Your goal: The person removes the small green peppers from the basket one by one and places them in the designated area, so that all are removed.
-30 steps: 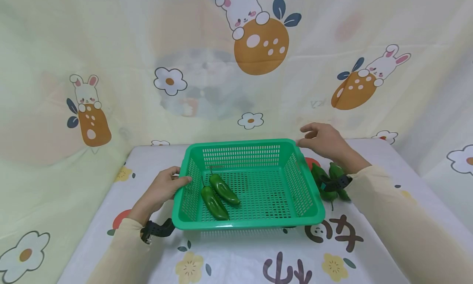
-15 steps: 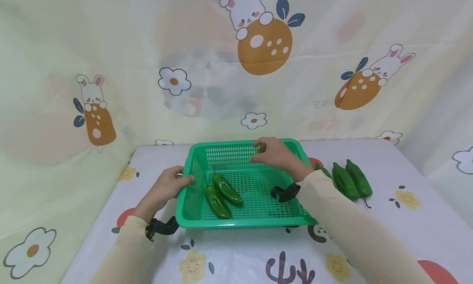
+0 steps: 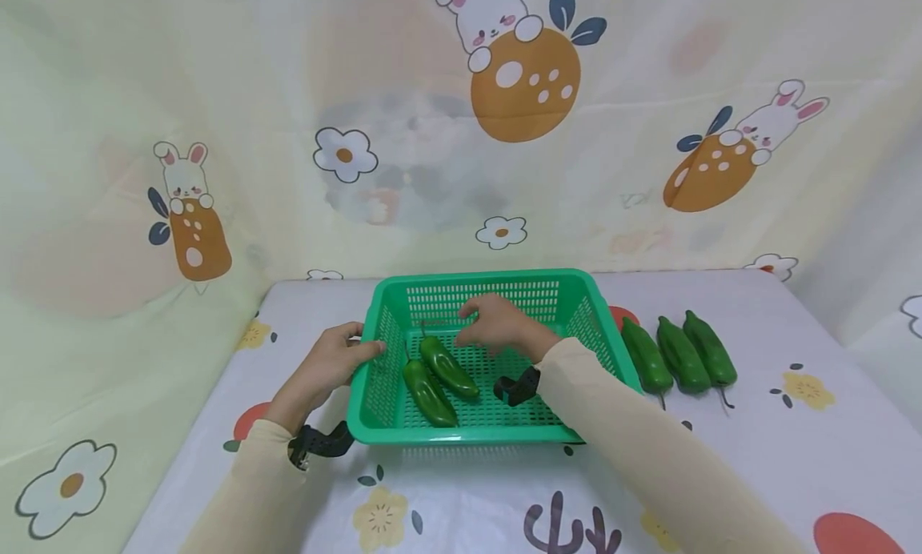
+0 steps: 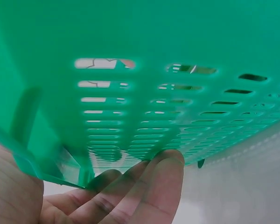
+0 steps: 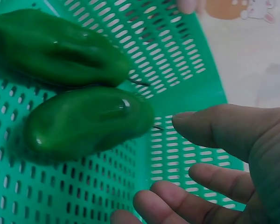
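A green plastic basket (image 3: 504,435) with slotted walls stands on the table. Two glossy green peppers (image 3: 430,394) lie side by side in its left half. My left hand (image 3: 333,364) grips the left rim, thumb on top; in the left wrist view its fingers (image 4: 165,179) lie against the outside of the slotted wall. Inside the basket my right hand (image 3: 499,325) hovers just right of the peppers, holding nothing. The right wrist view has its thumb (image 5: 214,128) apart from the fingers, close to the stem of the nearer pepper (image 5: 91,123).
Three more green peppers (image 3: 680,358) lie in a row on the table right of the basket, near its right wall. A patterned white cloth (image 3: 461,506) covers the table. Behind the table hangs a curtain (image 3: 403,242) printed with rabbits and flowers.
My right hand has moved left from the basket's back right corner and down inside it, towards the two peppers. The three peppers on the right now show fully. My left hand keeps its grip.
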Motion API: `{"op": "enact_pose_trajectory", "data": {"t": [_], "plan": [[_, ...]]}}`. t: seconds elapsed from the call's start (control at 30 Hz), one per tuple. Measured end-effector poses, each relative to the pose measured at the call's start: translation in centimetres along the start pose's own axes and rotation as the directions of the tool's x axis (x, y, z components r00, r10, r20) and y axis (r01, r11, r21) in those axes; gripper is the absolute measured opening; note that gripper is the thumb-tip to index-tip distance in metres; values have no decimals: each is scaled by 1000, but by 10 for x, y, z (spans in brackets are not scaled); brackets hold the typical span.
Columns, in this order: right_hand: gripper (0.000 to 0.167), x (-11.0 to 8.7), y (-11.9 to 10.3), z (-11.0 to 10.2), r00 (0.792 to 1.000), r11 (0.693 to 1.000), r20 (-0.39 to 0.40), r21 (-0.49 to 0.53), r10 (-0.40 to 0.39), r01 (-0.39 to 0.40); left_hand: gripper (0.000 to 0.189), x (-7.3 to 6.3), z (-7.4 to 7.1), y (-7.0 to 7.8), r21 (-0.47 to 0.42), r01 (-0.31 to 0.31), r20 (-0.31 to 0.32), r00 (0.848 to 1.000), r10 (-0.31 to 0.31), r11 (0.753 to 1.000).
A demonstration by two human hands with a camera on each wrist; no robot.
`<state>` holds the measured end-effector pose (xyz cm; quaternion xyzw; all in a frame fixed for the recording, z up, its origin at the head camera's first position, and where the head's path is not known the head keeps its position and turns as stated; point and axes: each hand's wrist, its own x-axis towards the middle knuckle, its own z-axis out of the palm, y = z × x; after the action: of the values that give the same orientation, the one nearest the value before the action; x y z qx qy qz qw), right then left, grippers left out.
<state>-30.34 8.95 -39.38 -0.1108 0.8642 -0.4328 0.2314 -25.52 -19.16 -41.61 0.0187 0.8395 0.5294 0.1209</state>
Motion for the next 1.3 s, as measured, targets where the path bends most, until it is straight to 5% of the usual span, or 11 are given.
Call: {"op": "enact_pose_trajectory", "data": {"t": [1.07, 1.3], "plan": [[60, 20, 5, 28, 987, 992, 113, -68, 111, -103, 45, 1, 1, -2, -18, -16, -6, 1000, 16, 1000], [45, 21, 6, 30, 982, 992, 148, -70, 115, -106, 45, 2, 1, -3, -10, -7, -8, 1000, 7, 1000]]}}
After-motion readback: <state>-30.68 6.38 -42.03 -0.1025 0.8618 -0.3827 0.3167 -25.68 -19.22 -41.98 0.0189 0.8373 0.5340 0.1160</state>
